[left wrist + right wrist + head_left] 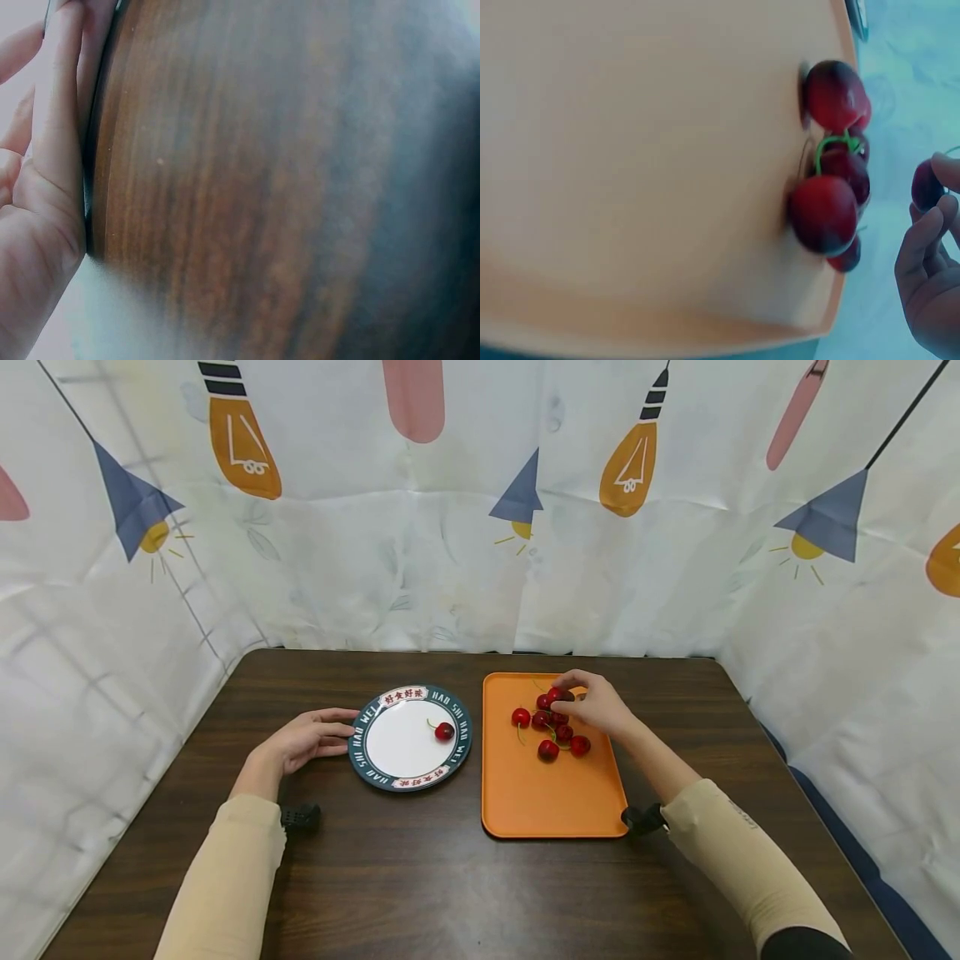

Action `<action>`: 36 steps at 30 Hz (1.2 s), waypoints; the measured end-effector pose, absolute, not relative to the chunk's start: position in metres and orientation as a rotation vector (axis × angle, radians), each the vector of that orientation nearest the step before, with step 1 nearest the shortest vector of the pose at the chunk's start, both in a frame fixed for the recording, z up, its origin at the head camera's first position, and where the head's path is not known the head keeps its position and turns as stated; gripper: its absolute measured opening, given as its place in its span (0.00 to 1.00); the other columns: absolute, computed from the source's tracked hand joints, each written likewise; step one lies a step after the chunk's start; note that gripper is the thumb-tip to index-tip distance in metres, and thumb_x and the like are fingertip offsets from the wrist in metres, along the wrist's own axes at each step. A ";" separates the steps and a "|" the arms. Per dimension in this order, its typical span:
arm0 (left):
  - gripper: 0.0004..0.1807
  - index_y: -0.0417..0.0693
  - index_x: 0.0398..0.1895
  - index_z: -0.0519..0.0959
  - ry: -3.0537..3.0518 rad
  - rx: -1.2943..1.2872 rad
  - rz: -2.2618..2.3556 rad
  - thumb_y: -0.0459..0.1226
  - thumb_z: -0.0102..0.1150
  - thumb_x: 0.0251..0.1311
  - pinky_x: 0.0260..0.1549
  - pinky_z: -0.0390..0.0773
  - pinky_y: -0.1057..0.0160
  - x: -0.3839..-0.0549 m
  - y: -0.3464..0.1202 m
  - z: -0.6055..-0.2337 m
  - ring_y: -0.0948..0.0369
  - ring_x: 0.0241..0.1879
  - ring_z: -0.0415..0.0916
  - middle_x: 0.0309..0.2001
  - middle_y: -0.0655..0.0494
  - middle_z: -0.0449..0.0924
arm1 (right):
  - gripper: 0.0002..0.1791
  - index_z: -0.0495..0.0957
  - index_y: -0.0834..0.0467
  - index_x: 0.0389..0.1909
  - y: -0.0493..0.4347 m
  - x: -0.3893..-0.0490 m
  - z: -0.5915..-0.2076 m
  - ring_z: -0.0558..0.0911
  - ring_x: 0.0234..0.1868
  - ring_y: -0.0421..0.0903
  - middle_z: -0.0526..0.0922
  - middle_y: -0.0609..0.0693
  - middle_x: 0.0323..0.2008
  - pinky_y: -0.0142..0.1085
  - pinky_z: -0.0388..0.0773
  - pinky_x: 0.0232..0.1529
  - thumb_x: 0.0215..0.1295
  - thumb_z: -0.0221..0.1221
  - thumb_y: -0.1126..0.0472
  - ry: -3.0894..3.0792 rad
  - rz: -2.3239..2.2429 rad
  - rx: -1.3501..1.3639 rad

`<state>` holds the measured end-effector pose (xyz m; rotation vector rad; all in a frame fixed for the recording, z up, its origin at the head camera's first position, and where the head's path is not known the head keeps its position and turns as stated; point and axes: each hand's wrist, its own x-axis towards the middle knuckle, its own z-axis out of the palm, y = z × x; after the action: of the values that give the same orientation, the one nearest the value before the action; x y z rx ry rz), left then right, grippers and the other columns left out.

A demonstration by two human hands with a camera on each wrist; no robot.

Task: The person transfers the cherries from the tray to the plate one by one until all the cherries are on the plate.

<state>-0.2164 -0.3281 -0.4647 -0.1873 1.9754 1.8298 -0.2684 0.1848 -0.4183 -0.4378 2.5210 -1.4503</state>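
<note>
My left hand (307,739) touches the left rim of a round white plate (397,747) with its fingertips, the fingers fairly straight. The plate has a dark green lettered border, and one stemmed red cherry (444,732) lies on it. Over the far part of an orange tray (555,806), my right hand (596,703) pinches a dark red cherry (927,186) between thumb and fingers, lifted clear of the tray in the right wrist view. Several other cherries (548,750) lie clustered just left of and below that hand, some with green stems.
Plate and tray stand side by side on a dark wood-grain table (390,877), with a strip of tabletop between them. A white patterned curtain (420,568) surrounds the far and side edges. A black wrist device (643,819) sits by the tray's near right corner.
</note>
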 end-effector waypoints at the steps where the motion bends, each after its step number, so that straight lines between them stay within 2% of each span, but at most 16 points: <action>1: 0.35 0.37 0.78 0.61 1.975 -0.187 1.830 0.34 0.61 0.72 0.51 0.84 0.58 -0.216 -0.328 -0.465 0.59 0.44 0.84 0.59 0.45 0.73 | 0.20 0.79 0.58 0.57 0.182 -0.268 -0.418 0.74 0.30 0.51 0.78 0.57 0.55 0.40 0.76 0.26 0.67 0.69 0.60 2.518 -1.452 -0.448; 5: 0.35 0.37 0.78 0.61 1.978 -0.185 1.828 0.34 0.61 0.72 0.51 0.84 0.58 -0.217 -0.328 -0.465 0.59 0.45 0.84 0.59 0.45 0.73 | 0.18 0.80 0.56 0.55 0.172 -0.268 -0.416 0.74 0.31 0.53 0.80 0.55 0.53 0.37 0.75 0.28 0.66 0.70 0.60 2.528 -1.445 -0.503; 9: 0.35 0.36 0.78 0.61 1.979 -0.188 1.827 0.34 0.61 0.72 0.51 0.84 0.58 -0.216 -0.327 -0.463 0.59 0.45 0.84 0.59 0.45 0.73 | 0.18 0.80 0.55 0.55 0.162 -0.265 -0.415 0.72 0.28 0.52 0.81 0.53 0.53 0.35 0.73 0.28 0.66 0.70 0.59 2.527 -1.439 -0.555; 16: 0.35 0.36 0.78 0.61 1.971 -0.192 1.835 0.34 0.62 0.72 0.51 0.84 0.58 -0.214 -0.326 -0.461 0.59 0.44 0.84 0.60 0.44 0.72 | 0.18 0.79 0.56 0.55 0.143 -0.261 -0.412 0.77 0.29 0.52 0.80 0.53 0.52 0.37 0.79 0.30 0.66 0.69 0.60 2.488 -1.416 -0.613; 22: 0.35 0.37 0.77 0.62 1.991 -0.204 1.824 0.35 0.62 0.72 0.50 0.84 0.58 -0.215 -0.326 -0.462 0.59 0.44 0.84 0.60 0.43 0.72 | 0.18 0.80 0.54 0.54 0.128 -0.259 -0.412 0.74 0.22 0.50 0.80 0.50 0.50 0.36 0.75 0.23 0.65 0.71 0.59 2.489 -1.333 -0.631; 30: 0.35 0.37 0.78 0.61 1.984 -0.203 1.821 0.35 0.61 0.72 0.50 0.84 0.58 -0.215 -0.327 -0.463 0.59 0.44 0.84 0.62 0.42 0.71 | 0.17 0.81 0.56 0.51 0.102 -0.258 -0.416 0.77 0.34 0.52 0.82 0.50 0.47 0.36 0.77 0.34 0.63 0.72 0.60 2.494 -1.258 -0.780; 36: 0.35 0.37 0.78 0.61 1.989 -0.203 1.824 0.35 0.62 0.72 0.51 0.84 0.58 -0.214 -0.326 -0.462 0.59 0.45 0.84 0.63 0.41 0.70 | 0.16 0.83 0.54 0.50 0.085 -0.260 -0.424 0.77 0.47 0.51 0.83 0.48 0.47 0.37 0.80 0.43 0.62 0.73 0.60 2.478 -1.193 -0.842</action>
<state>-0.2136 -0.3261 -0.4621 -0.2025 1.9894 1.8235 -0.2605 0.0852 -0.4244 -0.8418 2.4780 -1.1934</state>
